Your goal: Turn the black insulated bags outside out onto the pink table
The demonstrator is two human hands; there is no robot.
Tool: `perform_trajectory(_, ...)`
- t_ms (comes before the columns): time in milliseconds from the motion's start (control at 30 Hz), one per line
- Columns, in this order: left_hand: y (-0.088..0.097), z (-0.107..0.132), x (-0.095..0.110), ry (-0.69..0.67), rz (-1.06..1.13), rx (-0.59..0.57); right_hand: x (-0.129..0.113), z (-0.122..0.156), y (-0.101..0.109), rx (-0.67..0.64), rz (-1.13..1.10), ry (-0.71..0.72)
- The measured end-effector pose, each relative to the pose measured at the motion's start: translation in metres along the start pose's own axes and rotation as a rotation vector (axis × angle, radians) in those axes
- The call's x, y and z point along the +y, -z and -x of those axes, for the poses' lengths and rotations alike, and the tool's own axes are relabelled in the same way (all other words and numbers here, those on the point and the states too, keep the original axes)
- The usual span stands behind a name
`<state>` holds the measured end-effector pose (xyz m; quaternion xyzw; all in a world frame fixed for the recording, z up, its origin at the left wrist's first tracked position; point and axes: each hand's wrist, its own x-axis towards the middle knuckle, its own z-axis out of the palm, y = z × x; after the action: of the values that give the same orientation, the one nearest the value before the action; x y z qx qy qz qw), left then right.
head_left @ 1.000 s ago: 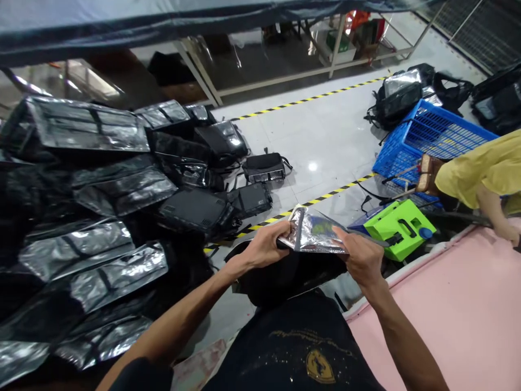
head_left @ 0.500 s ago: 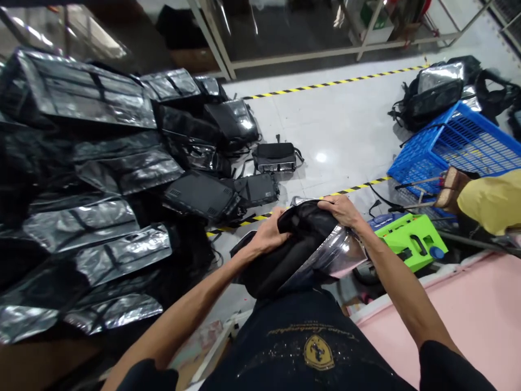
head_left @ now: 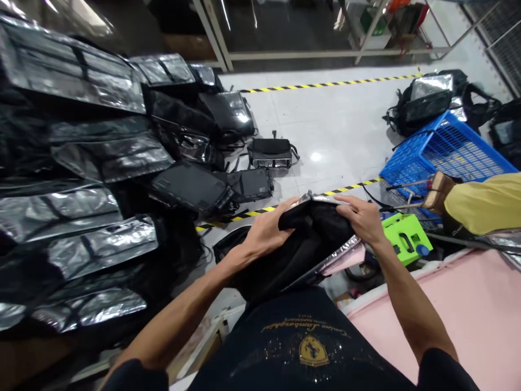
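Against my body I hold a black bag (head_left: 301, 244) with a shiny silver lining. Its opening faces up toward me, and the dark inside shows. My left hand (head_left: 271, 225) grips the left side of the rim, the thumb inside and the fingers around the outside. On the right side, my right hand (head_left: 362, 217) is closed on the rim, the thumb and fingers pinching the edge. A silver and pink flap (head_left: 342, 258) hangs at the bag's lower right. The bag's underside is hidden.
Many black and silver bags (head_left: 109, 152) are piled at the left. One small black bag (head_left: 271, 153) lies on the floor ahead. To the right are a blue crate (head_left: 439, 144), a bright green plastic thing (head_left: 407, 236), a pink-topped surface (head_left: 459, 304) and another person's yellow sleeve (head_left: 484, 203).
My right hand has moved a little right and down along the rim. The bag's mouth is spread wider, and less of the silver flap shows. The view has shifted slightly.
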<state>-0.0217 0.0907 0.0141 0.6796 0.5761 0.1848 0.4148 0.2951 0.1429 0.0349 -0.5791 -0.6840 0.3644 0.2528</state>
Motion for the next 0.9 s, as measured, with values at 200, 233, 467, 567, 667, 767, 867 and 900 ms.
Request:
perform_trajectory(200,-0.002,0.051,-0.016,-0.095,-0.174,-0.03,-0.011,0.061,-0.018,-0.065,-0.023,0.027)
perform_trajectory(233,-0.005,0.047,-0.026,-0.092,-0.191,-0.016,-0.007,0.055,-0.03,-0.067,-0.047,0.014)
perform_trajectory(467,-0.036,-0.002,-0.063,-0.066,-0.2,0.197,0.017,-0.01,-0.058,-0.085,-0.209,-0.062)
perform_trajectory(567,-0.057,-0.009,-0.063,-0.105,-0.237,0.299,0.034,-0.013,-0.053,0.04,-0.157,-0.034)
perform_trajectory(667,-0.077,-0.018,-0.069,-0.183,-0.225,0.346,0.053,-0.011,-0.057,0.125,-0.098,0.006)
perform_trajectory(767,-0.092,-0.032,-0.075,-0.208,-0.183,0.345,0.074,-0.011,-0.067,0.188,-0.063,-0.093)
perform_trajectory(867,-0.103,-0.045,-0.074,-0.232,-0.13,0.306,0.096,-0.015,-0.079,0.258,-0.049,-0.259)
perform_trajectory(900,-0.106,-0.048,-0.074,-0.238,-0.11,0.298,0.103,-0.017,-0.083,0.247,-0.042,-0.308)
